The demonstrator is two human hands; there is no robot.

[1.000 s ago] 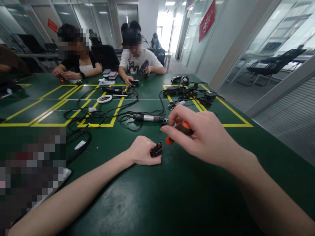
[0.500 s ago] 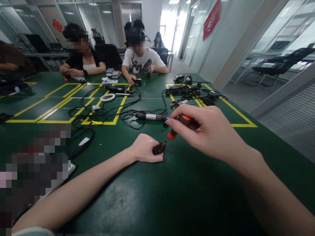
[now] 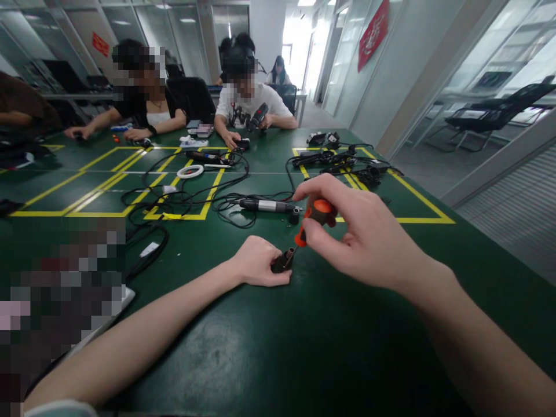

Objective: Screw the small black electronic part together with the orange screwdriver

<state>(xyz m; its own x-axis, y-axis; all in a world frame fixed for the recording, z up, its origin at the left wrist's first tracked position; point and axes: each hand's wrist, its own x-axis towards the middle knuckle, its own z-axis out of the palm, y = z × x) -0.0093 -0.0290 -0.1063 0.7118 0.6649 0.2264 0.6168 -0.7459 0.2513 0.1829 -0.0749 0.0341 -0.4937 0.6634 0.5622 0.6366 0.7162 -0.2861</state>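
Observation:
My left hand (image 3: 259, 262) rests on the green table, its fingers closed around a small black cylindrical part (image 3: 282, 262) with a metal tube at its end. Above and to the right, my right hand (image 3: 347, 229) grips a screwdriver (image 3: 319, 215) with an orange and dark handle. Its shaft points down to the black part; whether the tip touches is too small to tell. Just beyond lies a black and silver pen-shaped tool (image 3: 267, 206) with a cable. A little black cap-like piece (image 3: 294, 216) stands by that tool's tip.
Black cables (image 3: 217, 200) sprawl across the table (image 3: 269, 359), which has yellow tape outlines (image 3: 208, 200). A white ring (image 3: 190, 172) lies left of centre. More black devices and cords (image 3: 325, 159) are heaped at the far right. Two people (image 3: 256, 107) (image 3: 160, 116) work across the table.
My right hand has shifted slightly, its index finger lifting and its grip on the screwdriver handle changing. My left hand stays nearly still. The co-worker at the far left has stretched out an arm.

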